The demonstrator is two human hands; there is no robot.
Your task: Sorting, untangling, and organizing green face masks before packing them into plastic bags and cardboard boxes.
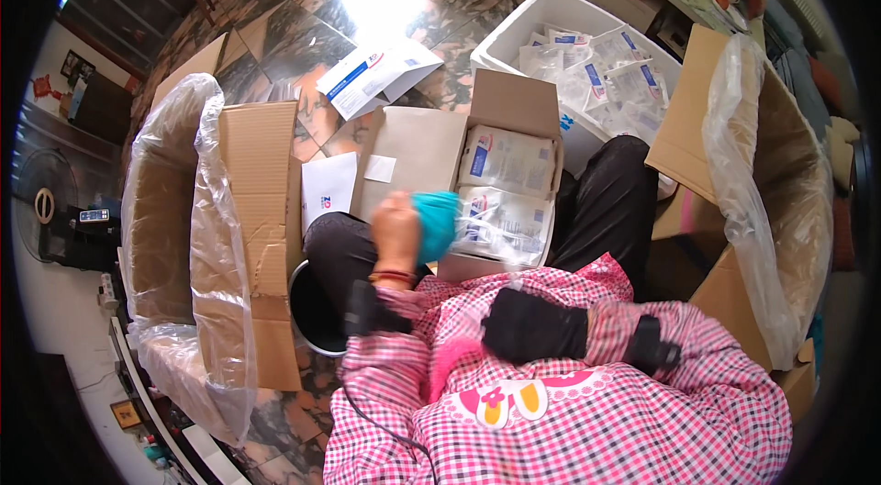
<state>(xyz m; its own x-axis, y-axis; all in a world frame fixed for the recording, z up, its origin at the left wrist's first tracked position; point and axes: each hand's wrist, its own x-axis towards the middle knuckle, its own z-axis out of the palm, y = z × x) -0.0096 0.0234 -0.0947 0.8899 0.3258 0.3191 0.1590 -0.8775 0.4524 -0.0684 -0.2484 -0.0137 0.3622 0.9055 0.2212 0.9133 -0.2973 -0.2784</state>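
My left hand (395,230) is bare and closed on a teal object (435,224), smooth and rounded. Blur hides what kind of thing it is. That hand hovers over the near left side of an open cardboard box (516,100), close to my left knee. Inside the box lie two stacks of flat clear packets (510,160) with blue and white print. My right hand (532,324), in a black glove, is curled in front of my chest, just below the box. A blurred clear strip (515,279) shows above its knuckles; what its fingers hold is hidden.
A white foam bin (491,54) full of similar packets stands beyond the box. Large cartons with plastic liners stand at left (262,237) and right (688,118). Folded white printed card (376,72) lies on the floor. A dark bucket (312,324) sits beside my left knee.
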